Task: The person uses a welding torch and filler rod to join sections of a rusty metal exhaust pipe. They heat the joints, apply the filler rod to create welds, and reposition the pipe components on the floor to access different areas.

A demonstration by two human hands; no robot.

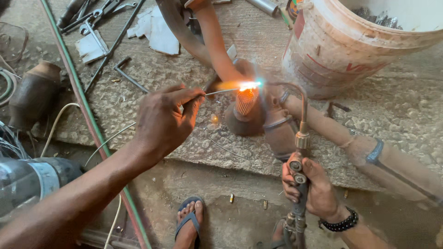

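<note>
**Rusty pipe under the flame, white bucket beside it**

White plastic forms the bucket at the top right; it is dirty and stands on the stone slab. Inside it, near the rim, some grey metal pieces with a mesh pattern are visible, but the rest of its content is hidden.

Just beside the bucket lies the rusty exhaust pipe. Its long axis goes from the lower right edge up to the left toward the middle, where it meets a wider body with a glowing orange ribbed part. From there a curved tube bends up to the top edge.

The right hand is closed around the handle of the gas torch. The torch stands almost upright, and its thin neck curves over to the left, so the tip points at the glowing part, where a bright flame burns.

The left hand pinches a thin filler rod between thumb and fingers. The rod lies nearly horizontal and points right, its end in the flame.

A green hose runs diagonally over the slab on the left.
</note>
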